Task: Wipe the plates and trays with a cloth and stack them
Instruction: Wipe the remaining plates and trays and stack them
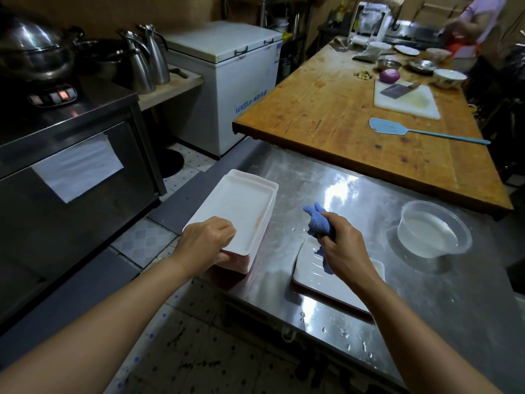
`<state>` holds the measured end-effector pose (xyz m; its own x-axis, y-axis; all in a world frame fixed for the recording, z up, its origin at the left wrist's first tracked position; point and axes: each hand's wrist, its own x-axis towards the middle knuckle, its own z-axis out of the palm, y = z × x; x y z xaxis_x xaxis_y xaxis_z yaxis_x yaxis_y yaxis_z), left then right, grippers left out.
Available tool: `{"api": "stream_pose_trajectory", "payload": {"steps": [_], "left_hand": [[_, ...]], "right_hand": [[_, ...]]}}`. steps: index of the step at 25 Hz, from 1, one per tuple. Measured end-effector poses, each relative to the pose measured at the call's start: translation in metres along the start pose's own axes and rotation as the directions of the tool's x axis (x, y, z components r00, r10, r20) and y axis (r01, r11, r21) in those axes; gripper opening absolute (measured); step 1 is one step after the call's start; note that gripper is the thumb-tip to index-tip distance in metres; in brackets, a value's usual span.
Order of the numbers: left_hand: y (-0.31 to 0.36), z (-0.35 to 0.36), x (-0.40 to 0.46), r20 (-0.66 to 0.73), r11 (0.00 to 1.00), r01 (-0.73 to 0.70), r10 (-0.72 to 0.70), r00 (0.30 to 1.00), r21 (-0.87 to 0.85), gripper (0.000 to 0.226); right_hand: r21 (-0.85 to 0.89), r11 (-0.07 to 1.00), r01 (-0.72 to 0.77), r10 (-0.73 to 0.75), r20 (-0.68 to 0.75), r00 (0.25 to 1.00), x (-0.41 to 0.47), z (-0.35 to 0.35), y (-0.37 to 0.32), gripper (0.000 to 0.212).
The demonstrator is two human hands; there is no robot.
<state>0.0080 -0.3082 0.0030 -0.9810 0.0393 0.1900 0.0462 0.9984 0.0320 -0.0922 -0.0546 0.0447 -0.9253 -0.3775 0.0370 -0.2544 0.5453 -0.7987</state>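
Observation:
A stack of several white rectangular trays (241, 206) stands on the left corner of the steel table (383, 282). A reddish smear runs along the top tray's right side. My left hand (206, 241) grips the near edge of the top tray, fingers curled over its rim. A single white tray (321, 277), wet with streaks, lies flat to the right of the stack. My right hand (339, 245) holds a bunched blue cloth (318, 223) just above that tray's far end; part of the tray is hidden by my hand and forearm.
A clear plastic bowl of water (433, 230) sits at the right of the steel table. Behind it a wooden table (341, 109) carries a blue spatula (420, 132), a cutting board with a cleaver (403, 95), bowls and an onion. Another person (477, 21) stands at the far right.

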Motion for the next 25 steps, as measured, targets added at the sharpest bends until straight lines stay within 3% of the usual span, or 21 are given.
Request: {"api": "stream_pose_trajectory", "payload": {"steps": [6,10,12,14,16,19,22,25], "left_hand": [[0.003,0.004,0.015,0.087,0.996,0.085,-0.082,0.993,-0.031,0.083],[0.009,0.002,0.022,0.160,0.989,0.136,-0.143,0.977,0.054,0.089],[0.020,-0.001,0.027,0.043,0.994,0.108,-0.109,0.993,0.034,0.077],[0.041,0.002,0.034,-0.177,0.999,-0.013,0.007,0.984,-0.036,0.046],[0.071,0.010,0.045,-0.226,0.988,-0.052,0.018,0.974,-0.144,0.031],[0.109,0.035,0.064,0.048,0.918,0.194,-0.189,0.981,-0.347,0.037],[0.127,0.069,0.079,0.273,0.888,0.376,-0.306,0.912,-0.263,0.044],[0.137,0.095,0.088,0.381,0.860,0.460,-0.359,0.852,-0.219,0.045]], "right_hand": [[0.009,0.999,-0.031,0.032,-0.012,0.999,0.002,-0.001,0.014,0.040],[0.000,0.999,-0.050,0.050,-0.015,0.999,0.002,-0.002,0.026,0.043],[-0.004,0.998,-0.055,0.055,-0.016,0.998,0.000,-0.003,0.033,0.044],[0.001,0.998,-0.069,0.069,-0.021,0.997,0.000,-0.007,0.041,0.044],[0.010,0.997,-0.083,0.083,-0.039,0.996,0.000,-0.011,0.051,0.041],[0.013,0.996,-0.094,0.095,-0.097,0.991,0.000,-0.019,0.072,0.038],[-0.044,0.987,-0.153,0.144,-0.159,0.977,0.002,-0.025,0.103,0.035],[-0.093,0.972,-0.216,0.195,-0.197,0.961,-0.001,-0.026,0.130,0.032]]}}
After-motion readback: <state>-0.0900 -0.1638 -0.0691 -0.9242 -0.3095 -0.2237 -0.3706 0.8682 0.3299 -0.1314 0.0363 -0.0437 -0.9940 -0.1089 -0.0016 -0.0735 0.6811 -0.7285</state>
